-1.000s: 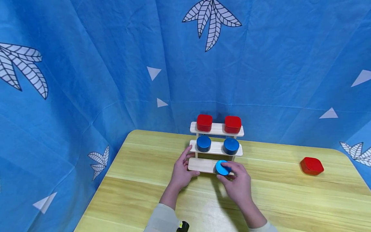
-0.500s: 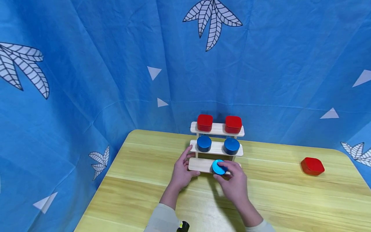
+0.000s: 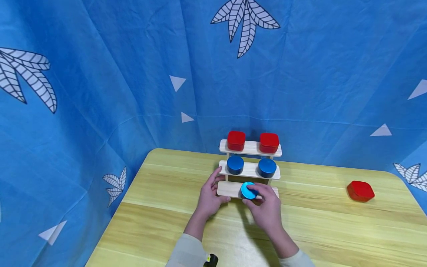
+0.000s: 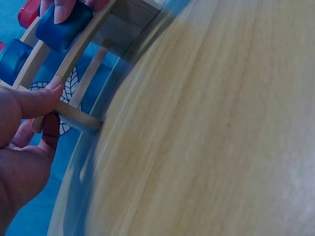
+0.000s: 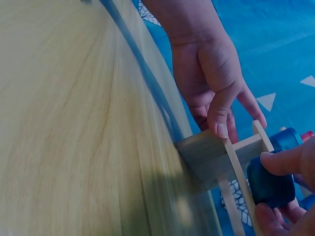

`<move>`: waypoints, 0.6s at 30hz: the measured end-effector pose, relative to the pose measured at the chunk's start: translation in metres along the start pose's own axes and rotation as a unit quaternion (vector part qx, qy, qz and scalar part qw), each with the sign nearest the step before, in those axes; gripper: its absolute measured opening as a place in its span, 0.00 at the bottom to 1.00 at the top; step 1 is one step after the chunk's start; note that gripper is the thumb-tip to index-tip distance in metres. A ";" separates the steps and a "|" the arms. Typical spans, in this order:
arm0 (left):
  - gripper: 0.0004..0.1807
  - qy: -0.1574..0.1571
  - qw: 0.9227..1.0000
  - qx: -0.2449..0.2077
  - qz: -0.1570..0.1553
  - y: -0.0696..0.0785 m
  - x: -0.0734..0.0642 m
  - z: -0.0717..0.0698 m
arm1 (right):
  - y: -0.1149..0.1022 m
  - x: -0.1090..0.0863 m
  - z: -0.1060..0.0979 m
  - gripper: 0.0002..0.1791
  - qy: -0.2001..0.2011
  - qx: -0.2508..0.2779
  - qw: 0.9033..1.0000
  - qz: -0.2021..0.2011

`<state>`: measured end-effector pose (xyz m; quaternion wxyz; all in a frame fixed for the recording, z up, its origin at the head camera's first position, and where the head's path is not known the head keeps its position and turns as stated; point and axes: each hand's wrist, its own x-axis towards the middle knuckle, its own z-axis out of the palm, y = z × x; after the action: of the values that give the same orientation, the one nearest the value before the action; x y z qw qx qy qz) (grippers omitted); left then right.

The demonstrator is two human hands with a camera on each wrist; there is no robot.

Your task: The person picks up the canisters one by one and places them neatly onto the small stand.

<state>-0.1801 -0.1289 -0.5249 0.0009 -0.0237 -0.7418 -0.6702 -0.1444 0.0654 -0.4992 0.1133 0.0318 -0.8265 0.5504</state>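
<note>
A small three-tier wooden display rack point(image 3: 230, 189) stands on the table near its back edge. My left hand point(image 3: 209, 200) grips the left end of the lowest tier, thumb in front and fingers behind, as the left wrist view shows. My right hand point(image 3: 269, 207) holds a round blue tin point(image 3: 247, 190) by its sides, near the middle of the lowest tier; in the right wrist view this tin point(image 5: 268, 184) is upright, right at the board. Two more blue tins point(image 3: 235, 165) sit on the middle tier. The top tier bears two square red tins point(image 3: 236, 141).
Another square red tin point(image 3: 360, 191) lies on the wooden table point(image 3: 317, 222) at the right. A blue patterned cloth point(image 3: 150, 55) hangs behind the table and along its left side. A small black object point(image 3: 211, 260) shows by the left sleeve.
My right hand has moved left along the lowest tier with the blue tin, from near its right end to about its middle. The left hand keeps its place on the rack.
</note>
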 end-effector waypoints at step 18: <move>0.62 -0.004 1.000 -0.002 -0.003 -0.001 0.001 -0.001 | -0.003 0.005 0.012 0.24 -0.007 0.003 1.000 -0.027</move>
<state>-0.1810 -0.1301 -0.5257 -0.0039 -0.0246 -0.7407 -0.6714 -0.1505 0.0538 -0.4999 0.1226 0.0581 -0.8246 0.5492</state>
